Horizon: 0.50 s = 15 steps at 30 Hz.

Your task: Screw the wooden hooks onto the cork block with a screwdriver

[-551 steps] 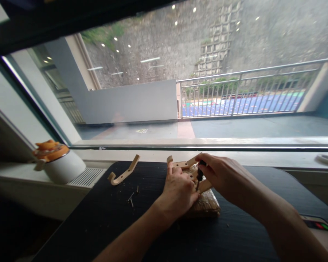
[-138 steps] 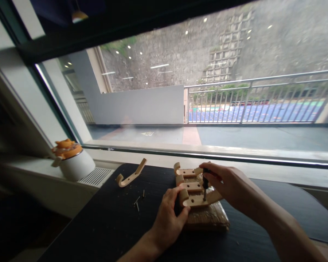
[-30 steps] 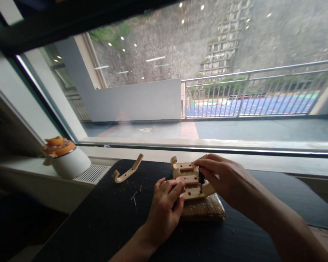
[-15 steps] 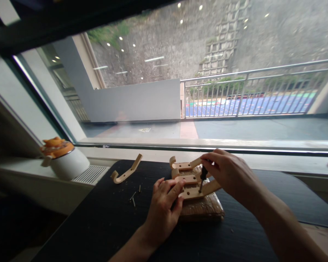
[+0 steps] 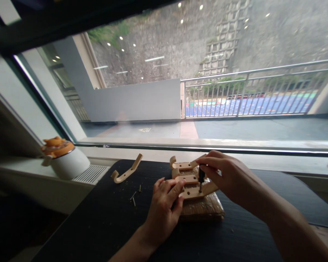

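My right hand point(image 5: 226, 176) is closed round the dark handle of a screwdriver point(image 5: 201, 177), which stands nearly upright. Its tip meets a hole in the nearest wooden hook point(image 5: 194, 193). This hook lies on a brown board wrapped in clear film point(image 5: 205, 210). My left hand point(image 5: 166, 198) grips that hook's left end, fingers bent over it; they hide its curled tip. Behind it on the same board lie a middle wooden hook point(image 5: 190, 179) and a far wooden hook point(image 5: 183, 165), both with drilled holes.
On the black table point(image 5: 98, 218) to the left lie a loose wooden hook point(image 5: 126, 175) and several screws point(image 5: 133, 198). A white pot with an orange lid point(image 5: 69, 163) stands on the sill by a vent point(image 5: 90, 173). A large window runs along the back.
My right hand has shifted slightly, and the screwdriver has gone from tilted right to more upright, its tip at the same hole. My left hand keeps its place.
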Motion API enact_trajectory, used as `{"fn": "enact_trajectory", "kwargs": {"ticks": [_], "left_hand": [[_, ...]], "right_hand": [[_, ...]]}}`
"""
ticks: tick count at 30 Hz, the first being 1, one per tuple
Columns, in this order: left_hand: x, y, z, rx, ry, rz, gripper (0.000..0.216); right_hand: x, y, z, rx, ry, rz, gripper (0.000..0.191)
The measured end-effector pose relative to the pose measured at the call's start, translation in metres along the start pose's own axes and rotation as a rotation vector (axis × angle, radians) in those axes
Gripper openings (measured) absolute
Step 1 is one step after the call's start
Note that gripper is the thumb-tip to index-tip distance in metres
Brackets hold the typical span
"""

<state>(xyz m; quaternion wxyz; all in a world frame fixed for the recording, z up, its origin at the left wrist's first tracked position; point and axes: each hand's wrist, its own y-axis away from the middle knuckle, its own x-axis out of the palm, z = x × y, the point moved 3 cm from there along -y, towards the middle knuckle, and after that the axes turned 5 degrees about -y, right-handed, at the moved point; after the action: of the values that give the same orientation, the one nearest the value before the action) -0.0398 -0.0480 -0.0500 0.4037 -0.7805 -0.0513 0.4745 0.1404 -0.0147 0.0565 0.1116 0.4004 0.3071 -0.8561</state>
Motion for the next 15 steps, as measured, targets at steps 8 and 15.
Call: {"fn": "enact_trajectory", "kwargs": {"ticks": [8,15], "left_hand": [[0.001,0.001,0.001,0.013,-0.003,-0.009,0.049],[0.001,0.001,0.001,0.018,-0.007,-0.018,0.048]], "right_hand": [[-0.004,-0.001,-0.014,0.068,0.160,-0.044,0.025],[-0.005,-0.001,-0.023,0.150,0.324,-0.106,0.022]]}}
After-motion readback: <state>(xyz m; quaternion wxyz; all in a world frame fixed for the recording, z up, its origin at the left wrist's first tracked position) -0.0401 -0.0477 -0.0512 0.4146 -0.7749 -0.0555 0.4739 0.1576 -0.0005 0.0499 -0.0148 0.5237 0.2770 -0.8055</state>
